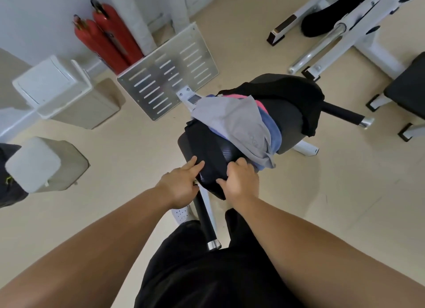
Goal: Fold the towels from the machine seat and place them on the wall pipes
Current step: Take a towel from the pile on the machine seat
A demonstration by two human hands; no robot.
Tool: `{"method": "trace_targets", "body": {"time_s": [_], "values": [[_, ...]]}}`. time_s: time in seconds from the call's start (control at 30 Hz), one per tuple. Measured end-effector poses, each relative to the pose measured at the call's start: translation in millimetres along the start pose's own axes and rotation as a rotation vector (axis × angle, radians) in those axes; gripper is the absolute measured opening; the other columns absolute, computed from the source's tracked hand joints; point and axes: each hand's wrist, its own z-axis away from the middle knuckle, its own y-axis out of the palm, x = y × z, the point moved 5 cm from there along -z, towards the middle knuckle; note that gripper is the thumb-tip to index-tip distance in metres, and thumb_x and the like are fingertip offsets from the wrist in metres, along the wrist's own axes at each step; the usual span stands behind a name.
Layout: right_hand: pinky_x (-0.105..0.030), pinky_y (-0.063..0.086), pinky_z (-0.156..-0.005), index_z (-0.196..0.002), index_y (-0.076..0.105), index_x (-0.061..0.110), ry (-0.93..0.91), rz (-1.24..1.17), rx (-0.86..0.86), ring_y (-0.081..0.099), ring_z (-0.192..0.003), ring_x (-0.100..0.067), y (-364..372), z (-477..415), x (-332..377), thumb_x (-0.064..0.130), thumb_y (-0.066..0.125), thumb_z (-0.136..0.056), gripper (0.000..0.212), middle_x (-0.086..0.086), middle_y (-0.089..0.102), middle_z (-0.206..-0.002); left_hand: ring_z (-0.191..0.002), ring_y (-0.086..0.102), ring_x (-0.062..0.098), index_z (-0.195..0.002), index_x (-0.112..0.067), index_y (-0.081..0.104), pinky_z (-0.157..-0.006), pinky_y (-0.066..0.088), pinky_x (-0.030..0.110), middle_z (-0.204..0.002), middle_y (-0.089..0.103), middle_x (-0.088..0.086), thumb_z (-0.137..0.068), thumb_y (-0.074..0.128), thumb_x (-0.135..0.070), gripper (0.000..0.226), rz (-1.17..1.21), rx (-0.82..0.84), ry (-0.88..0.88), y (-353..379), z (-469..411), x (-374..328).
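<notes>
- Broadly, a white-framed exercise machine with a dark padded seat (287, 121) stands on the beige floor (128, 142), and a perforated metal footplate (170, 75) rises at its far end.
- Beside the footplate, two red cylindrical fire extinguishers (108, 38) lean against the white wall, with a white-lidded bin (55, 87) to their left.
- On the seat lies a heap of cloths: a pale grey towel (234, 121) on top, a blue one (272, 133) and a pink one (259, 104) showing beneath it, and a black cloth (299, 94) draped over the far end.
- Nearest the person, a black mesh towel (207, 146) covers the seat's near end.
- The left hand (181, 181) rests its extended fingers on the black mesh towel's left edge; whether it pinches the fabric cannot be told.
- The right hand (241, 181) is curled closed over the same towel's right edge, thumb under, fingers over the top.
</notes>
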Motion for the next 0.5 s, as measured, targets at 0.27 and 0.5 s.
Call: {"method": "trace_targets", "body": {"time_s": [0.27, 0.5], "values": [[-0.044, 0.054, -0.082, -0.12, 0.055, 0.021, -0.271, -0.034, 0.125, 0.066, -0.097, -0.031, -39, 17, 32, 0.026, 0.06, -0.096, 0.026, -0.006, 0.07, -0.105, -0.15, 0.031, 0.028, -0.16, -0.025, 0.022, -0.117, 0.032, 0.047, -0.169, 0.017, 0.005, -0.091, 0.067, -0.038, 0.083, -0.026, -0.319, 0.247, -38, 25, -19], [-0.033, 0.047, -0.083, -0.115, 0.067, 0.028, -0.331, 0.04, -0.037, 0.06, -0.096, -0.016, -126, 36, 48, 0.036, 0.069, -0.088, 0.028, 0.006, 0.069, -0.104, -0.097, 0.065, 0.017, -0.124, -0.021, 0.063, -0.076, 0.037, 0.024, -0.111, 0.072, -0.007, -0.084, 0.064, -0.013, 0.041, 0.058, -0.364, 0.523, -90, 41, -70]]}}
